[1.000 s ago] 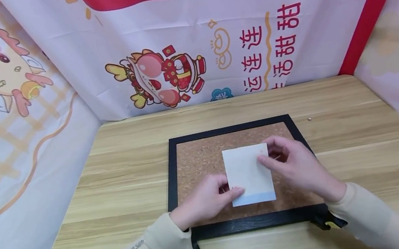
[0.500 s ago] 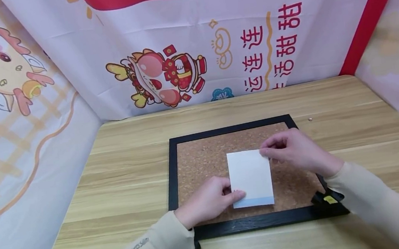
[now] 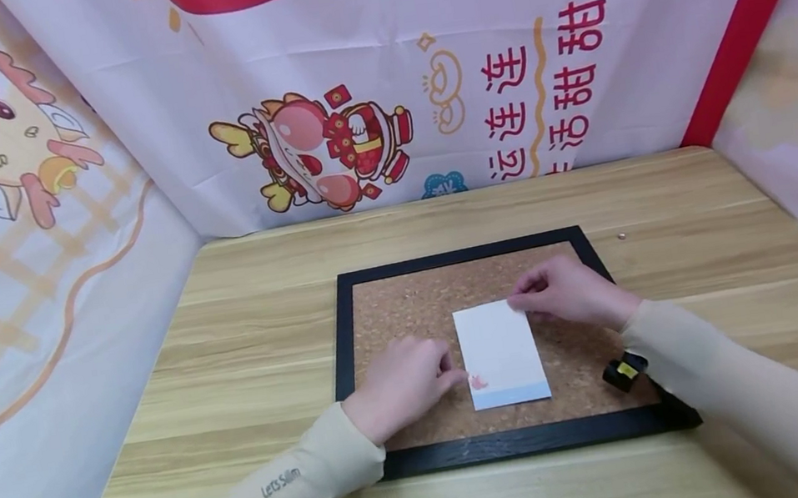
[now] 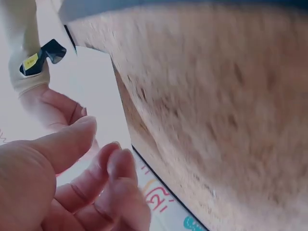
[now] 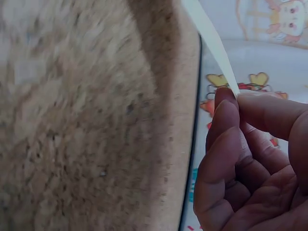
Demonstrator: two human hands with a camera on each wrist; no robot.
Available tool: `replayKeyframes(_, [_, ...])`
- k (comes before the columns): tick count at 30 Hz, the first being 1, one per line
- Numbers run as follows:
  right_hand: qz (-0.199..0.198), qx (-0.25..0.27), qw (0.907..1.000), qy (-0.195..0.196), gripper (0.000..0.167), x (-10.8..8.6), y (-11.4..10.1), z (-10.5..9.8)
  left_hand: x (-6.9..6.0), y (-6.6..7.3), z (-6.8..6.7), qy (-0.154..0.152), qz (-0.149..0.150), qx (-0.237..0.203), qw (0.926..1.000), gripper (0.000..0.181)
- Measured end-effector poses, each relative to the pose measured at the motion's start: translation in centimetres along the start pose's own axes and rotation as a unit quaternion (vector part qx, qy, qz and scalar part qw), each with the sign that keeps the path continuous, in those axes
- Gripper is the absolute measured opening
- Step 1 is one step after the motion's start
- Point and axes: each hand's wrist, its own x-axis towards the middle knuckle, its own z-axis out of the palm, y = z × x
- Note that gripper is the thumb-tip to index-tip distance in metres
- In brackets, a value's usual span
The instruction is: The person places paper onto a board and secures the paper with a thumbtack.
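Note:
A white sheet of notepaper [image 3: 501, 353] hangs tilted over the cork board [image 3: 399, 304]. It has a blue band along its near edge and a small pink print at the lower left. My right hand [image 3: 564, 292] pinches its far right corner; the right wrist view shows the paper [image 5: 214, 45] edge-on between thumb and fingertips. Beside the sheet's left edge is my left hand [image 3: 404, 387], its fingers loosely bent. A gap between thumb and fingertips of the left hand [image 4: 96, 168] shows in the left wrist view, with nothing gripped.
A black frame [image 3: 515, 441] borders the cork board on the wooden table [image 3: 244, 337]. A tiny round object [image 3: 621, 236] lies right of the board. A black device with a yellow label [image 3: 623, 372] sits at my right wrist. Printed cloth [image 3: 341, 38] hangs behind the table.
My left hand has let go of the notepaper and drawn slightly left. The right hand has moved a little left with the corner, and the sheet has turned slightly, uncovering the pink print.

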Motion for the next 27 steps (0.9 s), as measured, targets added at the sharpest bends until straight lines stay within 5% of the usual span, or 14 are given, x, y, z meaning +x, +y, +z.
replayKeyframes(4, [0.008, -0.003, 1.0000, -0.001, 0.018, 1.2, 0.5, 0.6, 0.8, -0.6, -0.3, 0.022, 0.037, 0.065, 0.9969, 0.021])
replayKeyframes(11, [0.016, -0.040, 0.9991, -0.007, 0.011, 2.1, 0.3, 1.6, 2.8, -1.4, -0.6, 0.007, 0.088, 0.203, 0.9752, 0.057])
replayKeyframes(18, [0.028, -0.064, 0.9974, -0.016, 0.008, 2.7, 0.0, 2.0, 3.9, -1.9, -0.4, -0.060, 0.094, 0.203, 0.9729, 0.088])
replayKeyframes(27, [0.041, -0.068, 0.9964, -0.030, 0.007, 2.8, -0.5, 1.7, 4.3, -1.7, 0.2, -0.135, 0.073, 0.204, 0.9669, 0.092])
